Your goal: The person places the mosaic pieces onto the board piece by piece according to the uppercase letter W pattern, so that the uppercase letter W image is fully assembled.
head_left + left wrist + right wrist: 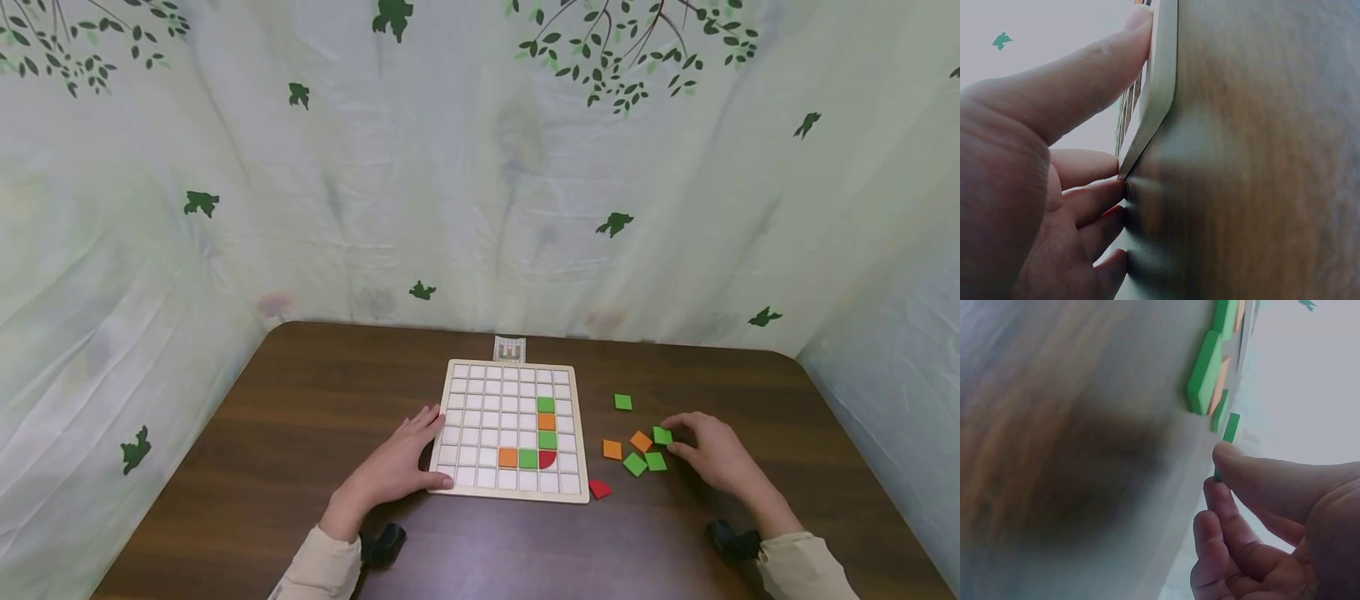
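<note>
The left hand (pixel 401 458), loosely spread, lays its thumb on a pale wooden grid board (pixel 491 421) on the brown tabletop (pixel 352 375), seemingly steadying it. The right hand (pixel 716 454) pinches a thin green square tile (pixel 662 435), a grip likely suiting its slimness, near an orange square tile (pixel 641 442).

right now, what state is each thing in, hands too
left hand: touching grid board
grid board: flat on table, partly filled
six placed pieces: in board squares
right hand: pinching green tile
green tile: between thumb and finger
three loose green tiles: on table
two loose orange tiles: on table
loose red piece: beside board
printed card: behind board
cloth: hanging
</note>
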Demonstrator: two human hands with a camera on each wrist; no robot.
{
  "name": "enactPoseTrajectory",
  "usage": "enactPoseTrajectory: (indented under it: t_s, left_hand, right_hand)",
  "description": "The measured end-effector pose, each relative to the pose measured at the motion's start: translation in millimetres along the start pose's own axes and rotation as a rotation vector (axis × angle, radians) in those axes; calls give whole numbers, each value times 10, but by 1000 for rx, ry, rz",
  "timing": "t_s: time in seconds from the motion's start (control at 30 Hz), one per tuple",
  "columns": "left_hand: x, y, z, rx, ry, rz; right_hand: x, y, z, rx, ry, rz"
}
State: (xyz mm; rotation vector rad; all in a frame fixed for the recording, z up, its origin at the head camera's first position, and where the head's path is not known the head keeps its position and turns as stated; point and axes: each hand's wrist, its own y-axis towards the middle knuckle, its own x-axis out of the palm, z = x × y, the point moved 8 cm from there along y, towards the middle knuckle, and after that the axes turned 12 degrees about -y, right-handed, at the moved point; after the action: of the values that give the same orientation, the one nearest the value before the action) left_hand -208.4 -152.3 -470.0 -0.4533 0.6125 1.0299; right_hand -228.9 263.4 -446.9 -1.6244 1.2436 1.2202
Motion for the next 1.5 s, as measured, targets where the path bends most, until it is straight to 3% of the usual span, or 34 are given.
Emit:
enactPoseTrajectory:
  t_s: [0.5,1.0,1.5]
  left_hand:
    - [6,-6,-16,3,-2,1]
    - [11,1,-25,-13,2,-5]
    - [11,8,-27,-14,-1,-8]
  right_hand:
    - [-18,55,-400,-24,42,53]
    - [96,156,-706,-55,76,40]
    - [185,245,-1037,-154,115,85]
